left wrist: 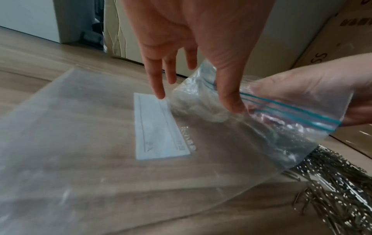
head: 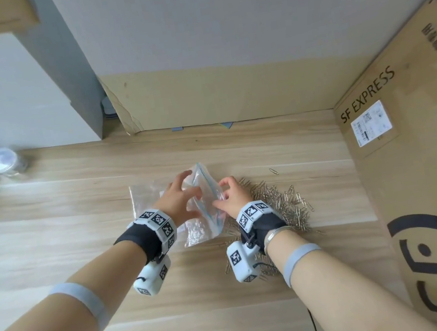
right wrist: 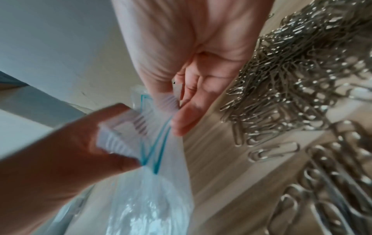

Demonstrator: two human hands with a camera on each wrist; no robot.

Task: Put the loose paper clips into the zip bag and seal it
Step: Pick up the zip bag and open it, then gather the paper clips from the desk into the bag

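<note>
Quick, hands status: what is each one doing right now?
Left hand: thumb pinches the rim of the clear plastic zip bag with blue seal lines.
Right hand: fingers pinch the bag's opposite rim; silver paper clips untouched beside it.

Blurring at the zip bag [right wrist: 153,198] mouth, hiding how far apart its lips stand; paper clips [head: 283,204] partly lying under the right hand [head: 233,199], running off at 3 o'clock in the right wrist view.
</note>
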